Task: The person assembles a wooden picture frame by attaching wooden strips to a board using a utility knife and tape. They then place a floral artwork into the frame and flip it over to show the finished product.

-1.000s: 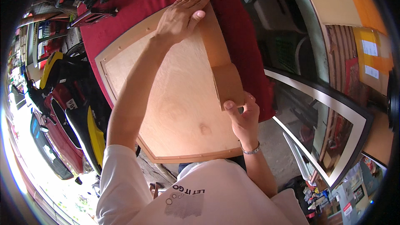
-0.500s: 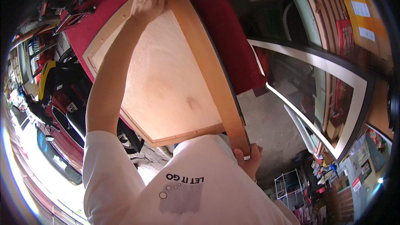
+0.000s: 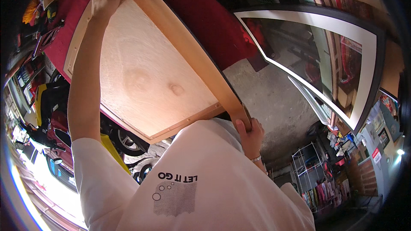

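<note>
A large frame with a pale plywood back panel lies tilted in front of me. A tan wooden strip runs along its right side, and the strip's near end sticks out past the corner. My right hand grips that near end with the thumb on top. My left arm reaches across the panel, and my left hand holds the strip's far end by the frame's far corner. Its fingertips are cut off by the upper edge of the view.
Red cloth covers the surface under the frame. To the right leans a dark frame with a white inner border and glass, above the concrete floor. Tools lie at the far left, near a motorcycle. A wire rack stands lower right.
Frame, strip and both hands have shifted left in the view, with my right hand also higher. The leaning glass frame sits higher too. Both hands keep their places on the strip.
</note>
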`<state>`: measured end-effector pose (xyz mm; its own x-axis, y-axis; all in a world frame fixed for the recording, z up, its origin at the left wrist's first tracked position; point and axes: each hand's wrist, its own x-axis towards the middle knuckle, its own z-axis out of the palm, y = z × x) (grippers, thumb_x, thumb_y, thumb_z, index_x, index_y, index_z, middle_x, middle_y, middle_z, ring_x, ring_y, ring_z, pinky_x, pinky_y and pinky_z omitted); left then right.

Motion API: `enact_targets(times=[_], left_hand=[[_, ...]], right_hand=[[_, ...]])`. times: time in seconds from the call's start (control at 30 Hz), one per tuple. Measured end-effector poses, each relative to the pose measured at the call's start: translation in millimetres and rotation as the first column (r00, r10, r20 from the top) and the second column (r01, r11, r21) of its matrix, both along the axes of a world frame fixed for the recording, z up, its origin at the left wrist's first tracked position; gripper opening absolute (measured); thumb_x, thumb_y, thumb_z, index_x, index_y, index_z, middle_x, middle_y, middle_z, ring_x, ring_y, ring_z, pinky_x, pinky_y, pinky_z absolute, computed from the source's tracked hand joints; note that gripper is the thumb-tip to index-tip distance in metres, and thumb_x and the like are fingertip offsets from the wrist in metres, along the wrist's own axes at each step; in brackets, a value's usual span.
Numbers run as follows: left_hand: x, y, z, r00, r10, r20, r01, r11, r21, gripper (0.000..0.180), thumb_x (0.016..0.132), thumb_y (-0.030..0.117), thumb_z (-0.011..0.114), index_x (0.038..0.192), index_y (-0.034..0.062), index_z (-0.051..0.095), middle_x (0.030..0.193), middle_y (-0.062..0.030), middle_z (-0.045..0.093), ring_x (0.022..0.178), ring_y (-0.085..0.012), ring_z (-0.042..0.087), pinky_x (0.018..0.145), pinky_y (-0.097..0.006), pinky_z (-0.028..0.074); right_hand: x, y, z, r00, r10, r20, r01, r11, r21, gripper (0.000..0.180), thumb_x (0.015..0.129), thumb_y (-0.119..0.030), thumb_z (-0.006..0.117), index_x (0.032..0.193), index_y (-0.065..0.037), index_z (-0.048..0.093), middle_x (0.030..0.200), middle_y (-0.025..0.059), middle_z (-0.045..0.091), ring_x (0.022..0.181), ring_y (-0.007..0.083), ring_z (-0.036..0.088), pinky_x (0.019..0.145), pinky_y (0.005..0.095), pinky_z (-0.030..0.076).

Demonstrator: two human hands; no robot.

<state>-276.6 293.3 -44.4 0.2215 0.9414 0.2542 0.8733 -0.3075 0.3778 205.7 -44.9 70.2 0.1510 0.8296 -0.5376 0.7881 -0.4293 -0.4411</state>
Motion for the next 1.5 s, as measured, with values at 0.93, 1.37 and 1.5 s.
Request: enact_targets(times=[0.93,1.37,1.5], left_hand=[[2,-3,-5,0.987,0.157,-0.034,-0.160,0.982,-0.103,0.054,0.109,0.037,0.040,0.149,0.0023,0.050,0.157,-0.0166,0.048,0.148,-0.0323,0.041,0.123,-0.040,0.028],[241,-195,16,0.903,0.299,-0.309,-0.355,0.924,-0.143,0.121,0.078,0.078,0.061,0.157,-0.0085,0.030,0.165,-0.0271,0.028,0.154,-0.0390,0.027,0.126,-0.049,0.021],[356,-338,50,0.808,-0.005,-0.589,-0.215,0.928,-0.303,0.074,0.097,0.049,0.047,0.153,0.0006,0.042,0.163,-0.0143,0.038,0.155,-0.0270,0.026,0.128,-0.048,0.011]], right_hand=[[7,1,-47,0.997,-0.031,-0.067,0.026,0.998,-0.064,0.052,0.091,-0.044,0.075,0.076,0.001,0.056,0.071,0.0166,0.060,0.070,0.0313,0.057,0.065,0.0439,0.043],[33,48,-87,0.958,0.037,-0.286,0.015,0.984,0.180,0.032,0.100,-0.033,0.066,0.096,-0.001,0.063,0.087,0.0128,0.069,0.081,0.0266,0.062,0.081,0.0416,0.047],[19,93,-70,0.890,0.421,-0.174,-0.377,0.895,0.237,0.029,0.099,-0.029,0.069,0.094,-0.001,0.062,0.084,0.0125,0.067,0.075,0.0296,0.062,0.071,0.0426,0.048]])
